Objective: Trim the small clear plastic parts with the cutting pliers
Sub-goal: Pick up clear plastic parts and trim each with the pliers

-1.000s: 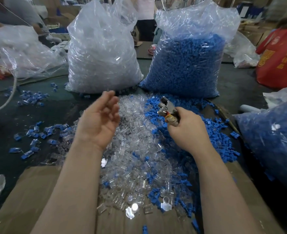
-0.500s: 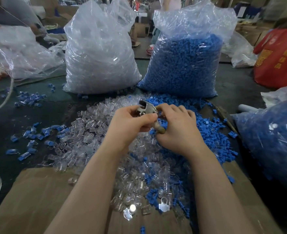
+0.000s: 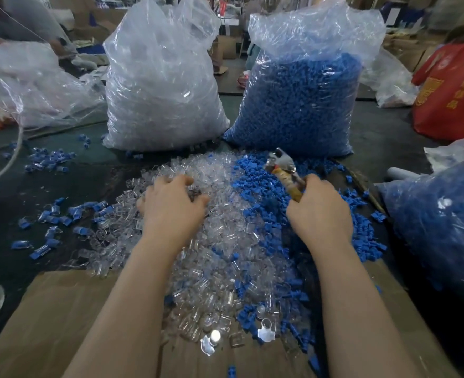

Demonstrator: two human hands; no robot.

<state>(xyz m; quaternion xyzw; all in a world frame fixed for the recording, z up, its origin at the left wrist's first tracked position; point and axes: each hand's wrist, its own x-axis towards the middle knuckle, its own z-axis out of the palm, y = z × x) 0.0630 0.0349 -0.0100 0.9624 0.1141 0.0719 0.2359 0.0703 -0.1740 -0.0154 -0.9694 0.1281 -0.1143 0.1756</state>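
Apart now, left hand [image 3: 170,208] claws into glassy clear parts [image 3: 225,236]; right hand [image 3: 318,211] grips pliers [image 3: 282,170].

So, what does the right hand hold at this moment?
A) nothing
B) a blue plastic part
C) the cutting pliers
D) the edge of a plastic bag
C: the right hand grips the handles of the cutting pliers, and the metal head points up and away over the blue parts.

Clear parts [image 3: 220,227] beside blue parts [image 3: 263,192]; red bag [image 3: 452,91].
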